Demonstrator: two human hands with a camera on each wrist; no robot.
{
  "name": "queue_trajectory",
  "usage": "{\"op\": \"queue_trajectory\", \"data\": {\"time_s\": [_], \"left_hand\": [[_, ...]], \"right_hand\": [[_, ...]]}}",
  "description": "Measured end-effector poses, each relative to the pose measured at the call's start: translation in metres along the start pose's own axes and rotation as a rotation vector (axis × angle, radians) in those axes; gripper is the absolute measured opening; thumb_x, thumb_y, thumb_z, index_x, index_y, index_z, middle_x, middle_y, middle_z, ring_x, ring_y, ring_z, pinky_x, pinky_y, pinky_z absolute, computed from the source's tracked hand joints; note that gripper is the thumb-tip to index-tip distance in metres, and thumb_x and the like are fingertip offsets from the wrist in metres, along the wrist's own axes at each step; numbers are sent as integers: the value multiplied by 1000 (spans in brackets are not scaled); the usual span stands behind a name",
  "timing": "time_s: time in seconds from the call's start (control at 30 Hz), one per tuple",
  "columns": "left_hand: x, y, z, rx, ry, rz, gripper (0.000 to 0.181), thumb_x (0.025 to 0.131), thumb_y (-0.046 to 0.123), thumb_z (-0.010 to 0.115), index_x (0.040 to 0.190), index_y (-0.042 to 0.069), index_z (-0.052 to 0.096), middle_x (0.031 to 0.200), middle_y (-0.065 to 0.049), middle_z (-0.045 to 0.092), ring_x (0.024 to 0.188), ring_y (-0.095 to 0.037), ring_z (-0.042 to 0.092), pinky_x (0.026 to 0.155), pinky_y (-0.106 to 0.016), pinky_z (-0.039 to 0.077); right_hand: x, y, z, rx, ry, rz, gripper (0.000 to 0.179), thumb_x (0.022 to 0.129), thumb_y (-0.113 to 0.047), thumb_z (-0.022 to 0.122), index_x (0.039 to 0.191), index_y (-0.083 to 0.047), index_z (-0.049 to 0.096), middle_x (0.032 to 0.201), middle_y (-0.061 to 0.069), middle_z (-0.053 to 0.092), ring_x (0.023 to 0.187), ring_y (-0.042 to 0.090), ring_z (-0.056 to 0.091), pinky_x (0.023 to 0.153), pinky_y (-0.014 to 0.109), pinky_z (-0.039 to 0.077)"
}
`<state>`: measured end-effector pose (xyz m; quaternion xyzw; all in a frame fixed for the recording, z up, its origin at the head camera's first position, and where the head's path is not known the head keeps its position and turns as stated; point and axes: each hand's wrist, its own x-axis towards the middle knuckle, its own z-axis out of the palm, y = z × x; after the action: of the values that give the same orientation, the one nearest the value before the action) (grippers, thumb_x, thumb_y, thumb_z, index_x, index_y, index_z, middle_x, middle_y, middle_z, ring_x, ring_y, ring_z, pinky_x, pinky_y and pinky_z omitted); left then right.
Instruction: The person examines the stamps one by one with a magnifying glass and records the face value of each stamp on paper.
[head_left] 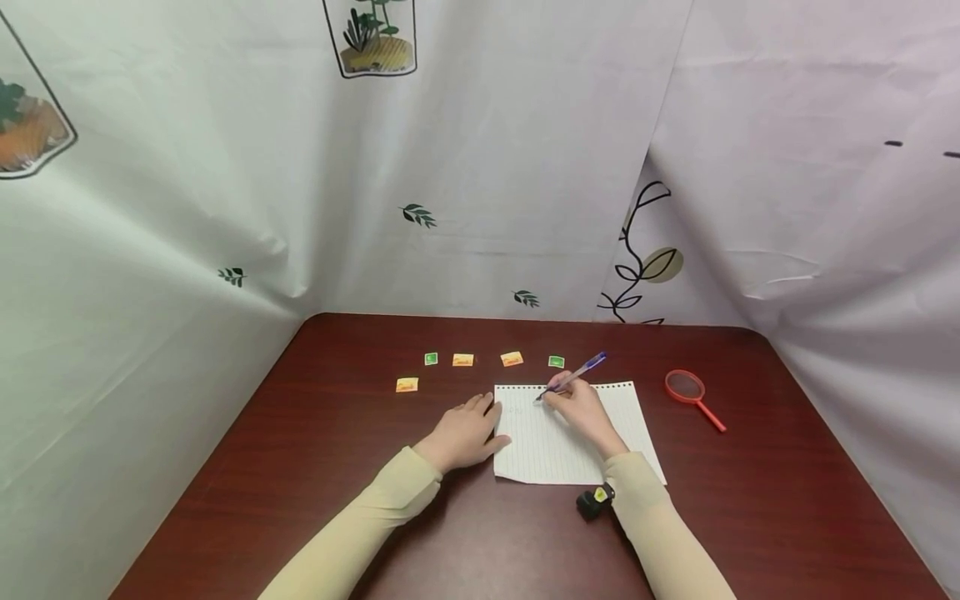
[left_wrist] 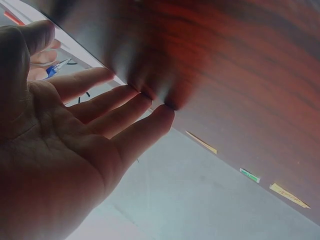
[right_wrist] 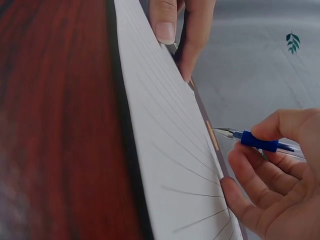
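A sheet of lined paper (head_left: 577, 450) with holes along its top edge lies on the table. My right hand (head_left: 585, 412) pinches a clear pen with a blue grip (right_wrist: 260, 142) and a blue cap end, its tip at the upper left of the sheet in the head view. Faint marks show on the paper left of that tip. At the sheet's left edge rests my left hand (head_left: 465, 433), thumb on the paper and fingers extended. In the left wrist view those fingertips (left_wrist: 167, 112) touch the dark red tabletop.
Several small orange and green cards, among them an orange card (head_left: 407, 385) and a green card (head_left: 556, 362), lie beyond the paper on the table (head_left: 300, 467). To the right is a red magnifying glass (head_left: 686, 387). A small black device (head_left: 592, 502) sits at my right wrist.
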<state>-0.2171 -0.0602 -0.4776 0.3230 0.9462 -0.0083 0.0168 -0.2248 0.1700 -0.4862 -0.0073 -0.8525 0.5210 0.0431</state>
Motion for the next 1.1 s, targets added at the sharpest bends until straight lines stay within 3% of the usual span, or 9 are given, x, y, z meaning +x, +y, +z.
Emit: {"op": "queue_trajectory", "data": {"time_s": [0.4, 0.6, 0.9, 1.1], "left_hand": [[-2, 0, 0, 18, 23, 15, 65, 101, 51, 53, 145, 3, 53, 148, -21, 49, 137, -34, 48, 103, -47, 47], [-2, 0, 0, 25, 29, 17, 65, 101, 51, 53, 145, 3, 53, 148, -21, 49, 137, -34, 49, 103, -47, 48], [0, -1, 1, 33, 32, 18, 65, 101, 52, 53, 146, 4, 53, 149, -21, 49, 137, -33, 49, 103, -46, 47], [0, -2, 3, 32, 30, 22, 65, 102, 52, 52, 146, 4, 52, 149, -21, 49, 137, -33, 48, 104, -46, 47]], "right_hand": [[1, -1, 2, -50, -19, -45, 11, 88, -7, 70, 98, -6, 65, 88, 6, 68, 79, 18, 61, 74, 34, 47], [3, -1, 3, -58, -30, -63, 12, 88, -6, 70, 98, -7, 66, 92, 7, 69, 84, 20, 65, 81, 40, 51], [1, -3, 0, -57, -73, -58, 12, 86, -9, 70, 97, -9, 65, 90, 4, 68, 82, 19, 61, 74, 34, 46], [2, -1, 0, -28, -48, -48, 13, 86, -8, 69, 99, -7, 66, 92, 7, 70, 82, 20, 63, 74, 34, 48]]}}
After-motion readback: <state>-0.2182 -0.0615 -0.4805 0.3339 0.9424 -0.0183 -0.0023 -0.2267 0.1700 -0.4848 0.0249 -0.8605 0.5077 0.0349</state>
